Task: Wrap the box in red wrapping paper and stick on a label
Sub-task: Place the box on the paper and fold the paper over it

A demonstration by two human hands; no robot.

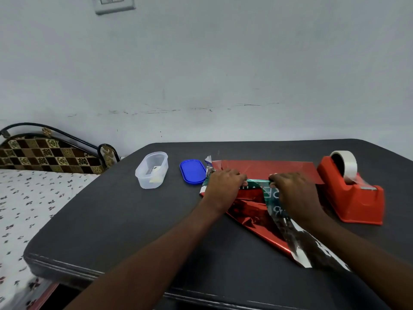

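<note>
Wrapping under way, unfinished. Box sits mid-counter on red wrapping paper. Left hand and right hand each pinch a paper flap over it. No tape applied; tape dispenser untouched. Labelling not started.

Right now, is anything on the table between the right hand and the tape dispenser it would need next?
Nothing visible blocks it. The right hand presses on the red wrapping paper, and the tape dispenser stands just to its right on the table; only the paper's flat corner lies between them.
</note>
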